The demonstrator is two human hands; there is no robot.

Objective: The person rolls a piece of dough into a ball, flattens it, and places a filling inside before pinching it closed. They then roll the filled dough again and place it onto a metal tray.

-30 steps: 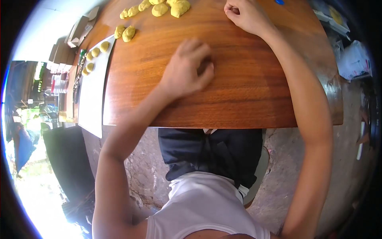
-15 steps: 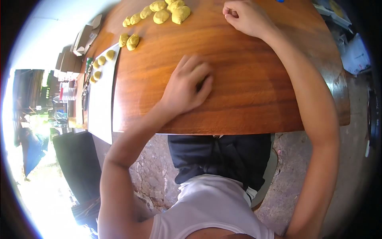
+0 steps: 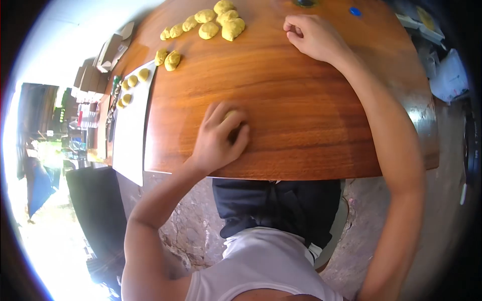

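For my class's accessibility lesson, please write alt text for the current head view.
A person's left hand curls over a partly hidden yellow lump on a wooden table; the right hand is loosely closed. Beyond lie doughy yellow lumps, with small yellow balls on a white board at left.

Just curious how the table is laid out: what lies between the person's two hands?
Only bare wooden tabletop lies between the left hand and the right hand, as the head view shows.
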